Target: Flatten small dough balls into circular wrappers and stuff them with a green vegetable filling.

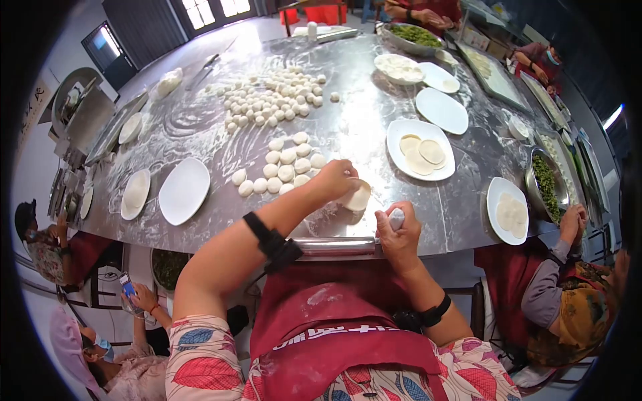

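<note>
My left hand [336, 180] pinches the far edge of a round dough wrapper [358, 198], its lower part on or just above the floured steel table. To the right, near the table's front edge, my right hand [400, 234] is closed round a rolling pin [396, 218]; only its pale rounded end shows. Several flattened dough pieces [286, 173] lie just left of my left hand. Farther back is a large heap of small dough balls [274, 93]. A white plate [398, 175] holding a few rolled wrappers [424, 155] stands to the right.
A shiny metal cylinder [338, 246] lies along the front edge. White plates [184, 194] stand left and right. Bowls of chopped greens [550, 187] are at the right and far side. Other people sit close on both sides, one person's hands [572, 224] at the right edge.
</note>
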The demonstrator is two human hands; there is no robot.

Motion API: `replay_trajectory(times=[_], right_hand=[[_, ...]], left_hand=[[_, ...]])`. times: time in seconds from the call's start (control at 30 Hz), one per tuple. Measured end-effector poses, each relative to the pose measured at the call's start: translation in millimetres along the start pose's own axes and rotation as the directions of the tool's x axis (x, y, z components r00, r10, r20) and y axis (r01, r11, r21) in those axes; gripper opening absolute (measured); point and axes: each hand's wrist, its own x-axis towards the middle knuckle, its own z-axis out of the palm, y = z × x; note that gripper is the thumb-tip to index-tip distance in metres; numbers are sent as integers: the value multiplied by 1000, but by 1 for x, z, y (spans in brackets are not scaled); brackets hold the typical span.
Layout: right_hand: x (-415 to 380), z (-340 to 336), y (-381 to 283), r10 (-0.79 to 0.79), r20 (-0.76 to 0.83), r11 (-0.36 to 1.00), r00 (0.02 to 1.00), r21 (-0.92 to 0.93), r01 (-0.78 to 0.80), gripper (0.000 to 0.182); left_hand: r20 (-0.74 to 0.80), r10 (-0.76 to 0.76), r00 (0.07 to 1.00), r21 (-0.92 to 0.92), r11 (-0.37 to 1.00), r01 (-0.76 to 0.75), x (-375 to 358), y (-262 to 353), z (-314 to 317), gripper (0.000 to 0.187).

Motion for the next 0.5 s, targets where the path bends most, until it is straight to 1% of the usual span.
replay_trajectory(times=[0.07, 0.1, 0.13, 0.17, 0.27, 0.3, 0.33, 0.37, 0.43, 0.47, 0.5], right_hand=[[3, -2, -8, 13, 17, 1000, 1000, -1, -13, 20], [4, -4, -10, 27, 44, 1000, 999, -18, -26, 19], [3, -5, -11, 44, 70, 999, 997, -34, -41, 18], [2, -5, -8, 67, 80, 998, 995, -7, -66, 18], [6, 0, -19, 30, 2, 999, 1000, 33, -30, 20], [7, 2, -17, -9, -8, 1000, 1000, -1, 9, 20], [7, 0, -11, -47, -7, 999, 999, -16, 46, 19], [5, -1, -4, 2, -1, 1000, 1000, 0, -2, 18], [3, 1, 3, 87, 29, 995, 996, 48, -89, 16], [3, -1, -1, 127, 44, 989, 991, 67, -130, 15], [3, 0, -2, 124, 49, 988, 991, 91, -128, 14]], left_hand=[[35, -49, 998, -224, 973, 55, 28, 31, 11, 27], [94, 18, 995, -424, 905, 24, 44, 43, 12, 32], [140, 93, 986, -605, 796, 11, 54, 55, 11, 36], [93, 26, 995, -628, 777, 38, 58, 62, 10, 43], [32, -59, 998, -393, 917, 67, 72, 35, 8, 39], [65, -76, 995, -310, 946, 92, 59, 30, 3, 35], [46, -61, 997, -298, 952, 72, 39, 30, 1, 30], [46, 7, 999, -162, 987, 1, 26, 19, -6, 28], [-59, 216, 975, -28, 976, -218, -4, -7, -16, 21], [-111, 277, 954, -19, 960, -281, -22, -18, -22, 17], [-194, 273, 942, 26, 962, -273, -45, -21, -31, 16]])
